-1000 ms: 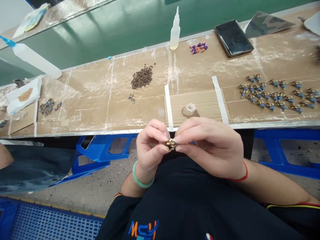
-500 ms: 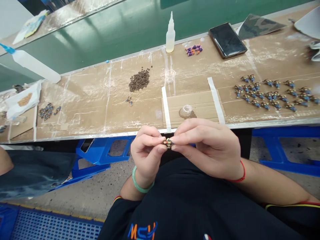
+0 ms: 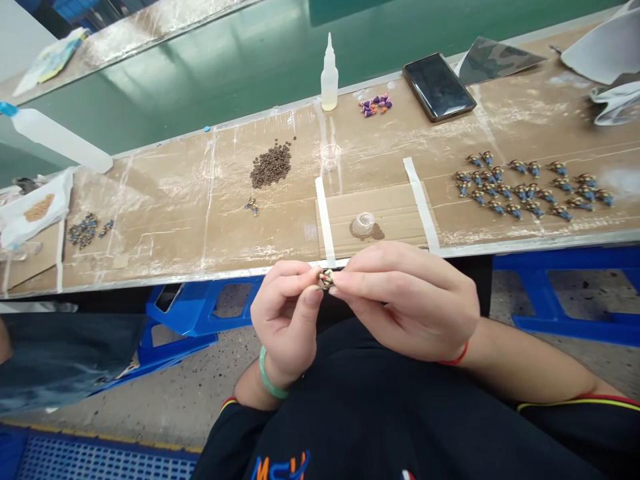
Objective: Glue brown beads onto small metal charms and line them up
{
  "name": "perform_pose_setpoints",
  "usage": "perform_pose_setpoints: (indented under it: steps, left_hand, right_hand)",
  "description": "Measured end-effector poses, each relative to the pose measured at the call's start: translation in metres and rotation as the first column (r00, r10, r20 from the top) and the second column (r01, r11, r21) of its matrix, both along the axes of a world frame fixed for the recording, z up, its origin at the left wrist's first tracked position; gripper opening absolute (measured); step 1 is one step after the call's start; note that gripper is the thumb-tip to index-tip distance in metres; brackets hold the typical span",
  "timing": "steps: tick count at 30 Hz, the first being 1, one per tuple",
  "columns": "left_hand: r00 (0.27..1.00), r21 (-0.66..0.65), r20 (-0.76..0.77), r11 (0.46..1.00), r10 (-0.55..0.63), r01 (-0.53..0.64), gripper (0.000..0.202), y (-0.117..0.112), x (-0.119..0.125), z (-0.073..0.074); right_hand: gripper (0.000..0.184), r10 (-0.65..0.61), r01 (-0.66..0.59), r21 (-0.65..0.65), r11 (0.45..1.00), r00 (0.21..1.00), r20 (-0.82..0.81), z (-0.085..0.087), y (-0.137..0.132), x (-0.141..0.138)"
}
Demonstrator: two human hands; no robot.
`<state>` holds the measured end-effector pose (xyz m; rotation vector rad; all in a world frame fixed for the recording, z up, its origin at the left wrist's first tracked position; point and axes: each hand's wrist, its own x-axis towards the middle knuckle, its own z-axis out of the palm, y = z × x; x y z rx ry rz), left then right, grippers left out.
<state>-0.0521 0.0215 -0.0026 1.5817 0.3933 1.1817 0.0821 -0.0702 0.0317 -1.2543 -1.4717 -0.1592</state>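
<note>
Pinched between the fingertips of my left hand (image 3: 287, 303) and my right hand (image 3: 410, 300) is a tiny painted figurine (image 3: 326, 279), with pale yellow, dark and red spots. Both hands are closed on it in front of my chest, just off the bench's near edge, and the fingers hide most of it. Behind my right hand, a small clear cup (image 3: 365, 223) sits on a taped cardboard piece (image 3: 395, 193). A lone figurine (image 3: 252, 206) lies near a heap of small brown discs (image 3: 271, 165).
Rows of figurines (image 3: 530, 190) lie on the right. At the back stand a glue bottle (image 3: 329, 77), purple-orange parts (image 3: 375, 105) and a dark tablet-like device (image 3: 440, 87). On the left are another figurine pile (image 3: 84, 230), a large white bottle (image 3: 60, 140) and a person's dark clothing (image 3: 65, 353).
The figurine has turned slightly between my fingertips, and my right fingers now cover its side differently. The whole view has shifted a little, so the bench things appear further left.
</note>
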Motion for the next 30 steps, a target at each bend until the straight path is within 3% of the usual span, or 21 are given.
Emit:
perform_pose_setpoints:
  steps: [13, 21, 30]
  left_hand:
    - [0.999, 0.073, -0.011, 0.996, 0.046, -0.045, 0.006, -0.0008, 0.0004, 0.0009]
    - [1.0, 0.076, 0.022, 0.997, -0.007, 0.005, 0.018, 0.0001, -0.0002, 0.0013]
    - [0.999, 0.082, 0.023, 0.996, 0.027, -0.029, 0.022, -0.0005, 0.0028, -0.0022]
  right_hand:
    - [0.02, -0.026, 0.026, -0.008, 1.0, 0.998, 0.058, 0.0021, -0.0027, 0.0016]
    - [0.019, -0.031, 0.032, -0.014, 0.999, 0.998, 0.058, 0.0022, -0.0034, 0.0017]
    - [0.023, -0.045, 0.042, -0.057, 0.998, 0.998, -0.048, 0.0012, 0.0002, -0.0003]
